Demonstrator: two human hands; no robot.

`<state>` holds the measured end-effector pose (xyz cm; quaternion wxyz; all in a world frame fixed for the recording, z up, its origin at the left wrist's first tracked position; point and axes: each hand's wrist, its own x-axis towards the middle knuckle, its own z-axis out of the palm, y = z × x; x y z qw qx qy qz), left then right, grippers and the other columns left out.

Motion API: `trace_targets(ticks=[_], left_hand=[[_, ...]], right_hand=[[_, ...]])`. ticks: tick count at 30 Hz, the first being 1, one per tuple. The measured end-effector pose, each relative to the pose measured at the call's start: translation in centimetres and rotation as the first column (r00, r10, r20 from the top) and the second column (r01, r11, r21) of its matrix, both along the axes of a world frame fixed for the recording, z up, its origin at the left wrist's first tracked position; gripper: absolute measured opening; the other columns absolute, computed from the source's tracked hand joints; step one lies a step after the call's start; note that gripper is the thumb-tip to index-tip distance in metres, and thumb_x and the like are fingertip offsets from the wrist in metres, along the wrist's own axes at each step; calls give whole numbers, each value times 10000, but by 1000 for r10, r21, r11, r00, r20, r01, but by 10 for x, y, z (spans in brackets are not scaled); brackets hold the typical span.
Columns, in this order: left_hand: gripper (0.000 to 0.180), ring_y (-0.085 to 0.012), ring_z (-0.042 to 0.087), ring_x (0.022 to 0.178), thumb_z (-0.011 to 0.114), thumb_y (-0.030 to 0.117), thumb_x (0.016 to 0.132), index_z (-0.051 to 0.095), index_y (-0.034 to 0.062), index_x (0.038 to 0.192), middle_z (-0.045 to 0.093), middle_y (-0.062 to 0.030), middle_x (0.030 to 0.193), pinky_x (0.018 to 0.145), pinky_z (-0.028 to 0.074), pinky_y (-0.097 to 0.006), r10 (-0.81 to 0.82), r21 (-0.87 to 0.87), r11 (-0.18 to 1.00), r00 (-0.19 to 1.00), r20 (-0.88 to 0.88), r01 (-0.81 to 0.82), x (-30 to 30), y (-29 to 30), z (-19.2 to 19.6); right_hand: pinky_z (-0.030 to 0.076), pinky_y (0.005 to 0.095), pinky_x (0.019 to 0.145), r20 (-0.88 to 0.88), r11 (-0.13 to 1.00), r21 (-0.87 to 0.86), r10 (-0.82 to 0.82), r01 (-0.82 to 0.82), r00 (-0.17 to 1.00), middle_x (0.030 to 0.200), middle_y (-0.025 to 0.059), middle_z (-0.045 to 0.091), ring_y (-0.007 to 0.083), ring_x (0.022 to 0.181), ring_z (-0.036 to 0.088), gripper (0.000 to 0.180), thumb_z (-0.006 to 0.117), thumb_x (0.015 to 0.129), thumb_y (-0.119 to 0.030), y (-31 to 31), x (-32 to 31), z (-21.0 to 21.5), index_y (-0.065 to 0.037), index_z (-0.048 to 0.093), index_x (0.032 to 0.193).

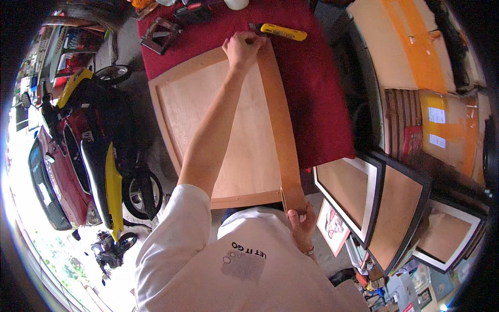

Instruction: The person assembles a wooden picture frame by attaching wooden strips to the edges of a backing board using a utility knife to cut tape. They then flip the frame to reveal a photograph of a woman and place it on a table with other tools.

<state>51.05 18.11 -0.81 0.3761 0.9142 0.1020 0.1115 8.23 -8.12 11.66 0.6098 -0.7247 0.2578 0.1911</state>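
A shallow wooden frame with a pale board back (244, 130) lies on the table in front of me. Along its right side runs a wide brown strip that looks like paper tape (280, 119). At the far right corner, my left hand (243, 49) is closed with its fingers pinched at the strip's far end. My right hand (303, 223) grips the near end by the frame's near right corner, thumb on top, where the strip curls over. Just beyond my left hand lies a yellow utility knife (283, 32).
A dark red cloth (322, 104) covers the table. A dark metal tool (160, 35) sits at the far left. Framed pictures (353, 192) lean at the right, below cardboard boxes (447, 125). Motorbikes (104, 151) stand on the left.
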Motion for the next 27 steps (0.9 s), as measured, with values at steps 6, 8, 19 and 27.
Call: trace_targets(ticks=[6,8,19,27], left_hand=[[262,-265,725,723,860,319,761,807,90,875,758,-129,813,729,564,-371,134,-20,991,989,56,-133,1,3,0],[275,-238,733,738,856,329,770,810,94,905,765,-123,841,723,571,-357,137,-58,989,988,77,-133,-1,4,-2],[284,-231,727,742,881,317,730,810,87,881,766,-115,836,744,563,-357,163,-82,985,979,124,-153,5,0,-12],[525,-283,566,1297,764,209,885,605,90,1370,557,-162,1453,1066,464,-401,-113,102,992,922,371,80,-6,13,-12]], right_hand=[[454,373,827,-32,1000,22,-13,14,999,945,107,559,235,923,551,413,793,867,-308,-9,14,-11,6,569,1014],[459,376,819,-61,999,44,-8,11,998,957,114,550,236,926,555,443,793,867,-336,-14,9,-16,11,565,1024],[460,375,824,-76,998,62,30,-25,997,1018,124,547,232,936,544,447,778,875,-349,-15,16,-8,11,571,1038],[439,382,811,-47,1000,-1,-27,27,999,942,127,575,235,906,535,299,736,905,-257,3,27,-3,-2,607,994]])
